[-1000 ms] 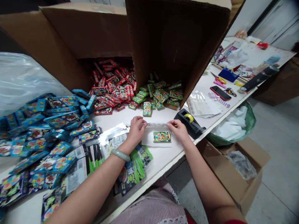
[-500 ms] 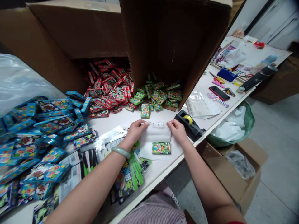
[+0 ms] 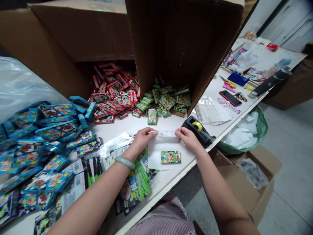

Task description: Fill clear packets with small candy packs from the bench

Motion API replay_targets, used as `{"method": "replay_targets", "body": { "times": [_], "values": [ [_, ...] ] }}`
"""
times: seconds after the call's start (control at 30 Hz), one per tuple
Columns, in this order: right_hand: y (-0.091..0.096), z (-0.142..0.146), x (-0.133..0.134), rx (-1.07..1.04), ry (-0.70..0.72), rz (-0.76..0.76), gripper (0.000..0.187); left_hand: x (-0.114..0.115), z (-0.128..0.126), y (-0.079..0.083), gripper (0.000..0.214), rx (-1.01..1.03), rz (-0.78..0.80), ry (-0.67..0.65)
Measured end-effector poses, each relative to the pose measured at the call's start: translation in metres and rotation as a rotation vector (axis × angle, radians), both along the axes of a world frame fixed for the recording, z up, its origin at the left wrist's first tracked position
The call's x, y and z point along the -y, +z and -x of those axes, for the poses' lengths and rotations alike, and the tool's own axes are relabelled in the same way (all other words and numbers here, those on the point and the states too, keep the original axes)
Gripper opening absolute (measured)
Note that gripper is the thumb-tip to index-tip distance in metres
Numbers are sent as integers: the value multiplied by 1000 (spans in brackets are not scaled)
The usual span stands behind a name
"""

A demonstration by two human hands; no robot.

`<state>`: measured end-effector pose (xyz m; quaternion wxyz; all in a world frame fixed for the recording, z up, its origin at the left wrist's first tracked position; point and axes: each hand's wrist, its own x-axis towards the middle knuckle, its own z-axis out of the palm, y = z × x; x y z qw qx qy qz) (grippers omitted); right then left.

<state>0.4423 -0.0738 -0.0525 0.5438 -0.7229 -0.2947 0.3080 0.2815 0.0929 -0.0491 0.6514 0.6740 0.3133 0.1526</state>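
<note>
Strip [image 3: 166,133] held between both hands [image 3: 143,141] [image 3: 188,139]

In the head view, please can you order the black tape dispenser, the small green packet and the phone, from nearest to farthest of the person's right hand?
1. Black tape dispenser, just beside the right hand, on its outer side.
2. Small green packet, on the white sheet, below the hand.
3. Phone, farther up the table, to the right.

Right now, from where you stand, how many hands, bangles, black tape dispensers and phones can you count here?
Hands: 2 (left hand, right hand)
Pale green bangle: 1
Black tape dispenser: 1
Smartphone: 1
Total: 5
</note>
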Motion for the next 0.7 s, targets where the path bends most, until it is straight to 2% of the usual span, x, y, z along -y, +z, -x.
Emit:
{"method": "replay_targets", "body": {
  "times": [0.1, 0.17, 0.4, 0.7],
  "values": [
    [5, -1, -4, 15, 101, 43, 33, 1, 0, 1, 27, 18, 6, -31],
    [7, 0, -9, 54, 122, 72, 28, 2, 0, 1, 27, 24, 11, -41],
    [12, 3, -12, 125, 113, 107, 31, 3, 2, 0, 31, 36, 54, -34],
    [18, 4, -8, 143, 86, 67, 28, 7, 0, 7, 25, 47, 68, 1]
  ]
}}
